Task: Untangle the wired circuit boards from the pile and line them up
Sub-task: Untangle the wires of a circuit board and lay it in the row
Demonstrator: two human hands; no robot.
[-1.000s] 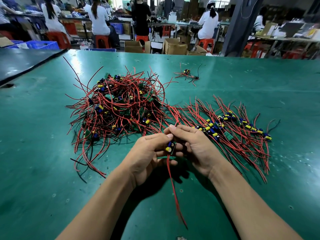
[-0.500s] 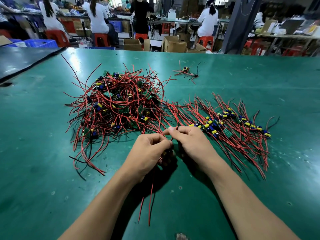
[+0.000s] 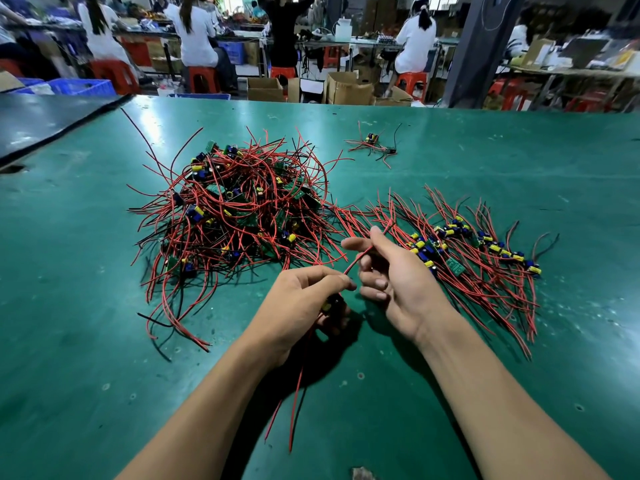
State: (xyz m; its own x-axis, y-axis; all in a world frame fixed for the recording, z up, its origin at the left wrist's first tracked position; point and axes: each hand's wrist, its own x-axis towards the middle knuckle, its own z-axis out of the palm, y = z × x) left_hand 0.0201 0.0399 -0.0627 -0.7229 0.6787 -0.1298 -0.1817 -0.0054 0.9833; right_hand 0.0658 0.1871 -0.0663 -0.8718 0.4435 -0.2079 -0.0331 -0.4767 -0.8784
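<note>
Nearest, at lower centre of the frame, thin red leads (image 3: 295,410) hang from the left hand (image 3: 301,306) down over the green matted desk (image 3: 104,341). That hand's fingers (image 3: 325,277) are curled tightly round a small circuit board with a yellow capacitor (image 3: 330,303), mostly hidden in the grip. One red wire (image 3: 358,259) rises from it up to the right hand (image 3: 394,282), just beside the left at centre frame. There it runs between thumb and forefinger in a loose pinch; the other fingers are half curled, palm turned to the left.

Right of the hands, a row of wired circuit boards with blue and yellow parts (image 3: 467,251) lies spread along the desk, leads fanned toward the lower right. Left of centre sits the tangled pile of red-wired green boards (image 3: 235,216), its edge touching the row's left end. Further up, right of centre, a small stray clump of boards and wires (image 3: 374,147) lies well apart.

A darker desk (image 3: 41,123) adjoins at upper left. Along the top, people sit on red stools (image 3: 204,77) at benches, with cardboard boxes (image 3: 346,88) on the floor
</note>
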